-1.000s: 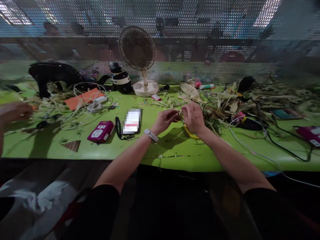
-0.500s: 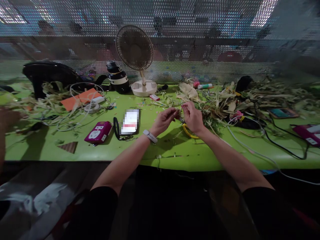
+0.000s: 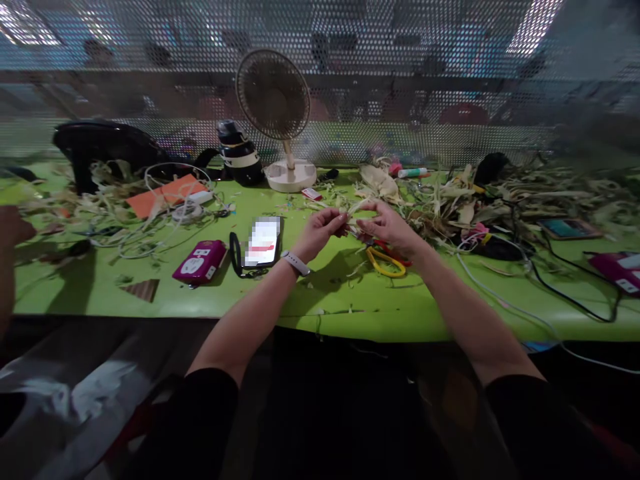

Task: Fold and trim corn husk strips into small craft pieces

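My left hand [image 3: 324,229] is pinched closed on a pale strip [image 3: 356,209]; my half-curled right hand [image 3: 390,230] meets it, its grip I cannot tell. A yellow handle [image 3: 387,273] lies nearby.

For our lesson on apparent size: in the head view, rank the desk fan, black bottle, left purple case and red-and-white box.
1. Desk fan
2. Black bottle and left purple case: too alike to rank; the case sits nearer
3. Red-and-white box

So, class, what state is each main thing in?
Pale plant strip: between left fingers and right fingers.
Black round bottle: upright, lidded.
Round white-based fan: upright; spin unclear.
Black rectangular phone: lying flat, screen lit.
Orange rectangular sheet: creased.
Yellow-handled tool: lying; open or shut unclear.
Pale wristwatch: fastened.
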`<state>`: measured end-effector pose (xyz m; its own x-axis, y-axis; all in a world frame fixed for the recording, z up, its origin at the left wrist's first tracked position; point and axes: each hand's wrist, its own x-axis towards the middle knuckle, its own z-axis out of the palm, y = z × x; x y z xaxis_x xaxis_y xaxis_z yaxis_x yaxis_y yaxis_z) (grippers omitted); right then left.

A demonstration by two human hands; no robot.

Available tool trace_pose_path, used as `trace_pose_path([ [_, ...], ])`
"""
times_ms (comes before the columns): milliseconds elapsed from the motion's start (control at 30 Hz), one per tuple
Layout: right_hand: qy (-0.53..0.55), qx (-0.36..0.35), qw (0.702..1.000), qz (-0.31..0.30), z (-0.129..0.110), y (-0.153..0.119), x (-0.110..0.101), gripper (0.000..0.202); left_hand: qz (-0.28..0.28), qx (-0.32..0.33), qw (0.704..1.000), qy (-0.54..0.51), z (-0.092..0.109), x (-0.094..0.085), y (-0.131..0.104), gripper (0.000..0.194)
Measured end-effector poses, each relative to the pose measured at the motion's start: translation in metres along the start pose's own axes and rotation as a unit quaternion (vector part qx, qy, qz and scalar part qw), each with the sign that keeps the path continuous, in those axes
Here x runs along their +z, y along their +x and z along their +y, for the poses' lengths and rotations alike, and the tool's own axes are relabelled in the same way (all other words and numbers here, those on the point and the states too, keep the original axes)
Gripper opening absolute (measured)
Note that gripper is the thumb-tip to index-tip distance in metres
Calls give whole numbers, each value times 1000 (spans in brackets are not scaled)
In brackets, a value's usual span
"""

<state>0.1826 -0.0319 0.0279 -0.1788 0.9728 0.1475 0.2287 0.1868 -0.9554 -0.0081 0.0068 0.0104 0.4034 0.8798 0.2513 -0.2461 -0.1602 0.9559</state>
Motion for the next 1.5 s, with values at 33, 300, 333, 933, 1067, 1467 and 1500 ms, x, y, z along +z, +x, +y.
trace_pose_path([
  [33, 12, 8, 999, -30, -2, 0, -5, 64, -11, -8, 1000, -16, 1, -2, 1, 40],
  [300, -1, -8, 998, -61, -13, -3, -28, 37, -158, -119, 975, -102, 1, -15, 1, 38],
  [333, -6, -14, 998, -57, -13, -3, -28, 37, -166, -122, 973, -105, 1, -17, 1, 39],
  [933, -68, -59, 994, -68, -16, -6, -26, 35, -160, -118, 973, -115, 0, -22, 3, 39],
  [1067, -93, -79, 992, -31, -19, -9, -25, 35, -130, -120, 980, -96, -2, -20, 5, 39],
  [1467, -393, -282, 874, 39, -9, -7, -16, 13, -73, -103, 992, 31, -9, -15, 8, 40],
  [1500, -403, -288, 868, 32, -9, -7, -15, 13, -87, -89, 991, 49, -9, -15, 8, 41],
])
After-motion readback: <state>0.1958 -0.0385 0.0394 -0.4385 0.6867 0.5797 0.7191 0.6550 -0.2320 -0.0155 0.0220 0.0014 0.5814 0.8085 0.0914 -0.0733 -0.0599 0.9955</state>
